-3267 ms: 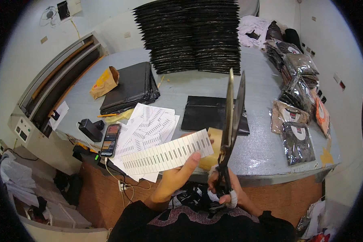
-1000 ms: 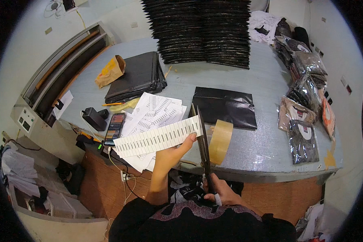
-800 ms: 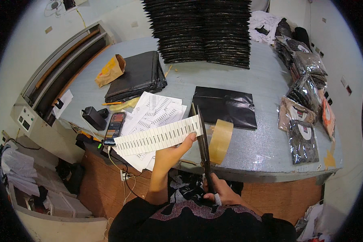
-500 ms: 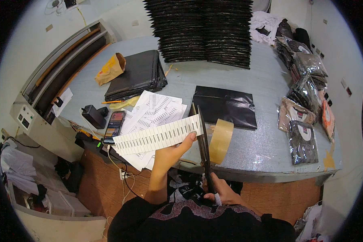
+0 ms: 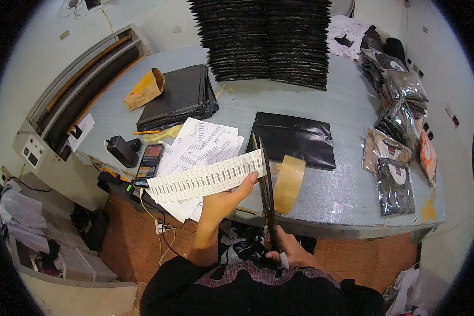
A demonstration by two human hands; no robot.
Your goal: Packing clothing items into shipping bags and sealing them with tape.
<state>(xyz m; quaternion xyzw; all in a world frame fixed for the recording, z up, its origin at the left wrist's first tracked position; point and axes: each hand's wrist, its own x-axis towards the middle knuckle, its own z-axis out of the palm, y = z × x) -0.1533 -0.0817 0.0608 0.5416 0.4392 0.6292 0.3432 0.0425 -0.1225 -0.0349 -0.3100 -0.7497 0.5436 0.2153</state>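
Observation:
My left hand grips a long white strip of printed labels near its right end, thumb on top, and the strip slants out to the left over the papers. In my right hand are large dark scissors, pointing away from me with the blades slightly parted. The strip's right end lies at the blades; whether it sits between them I cannot tell. Just right of the scissors stands a roll of tan tape. Beyond the blades a flat black plastic bag lies on the table.
Loose printed sheets and a phone on a cable lie at the left. Behind them are stacked black bags and a paper bag. Tall black piles stand at the back; clear-wrapped garments line the right edge.
Almost nothing differs. The strip, both hands and the scissors keep nearly the same places, with only a very slight shift.

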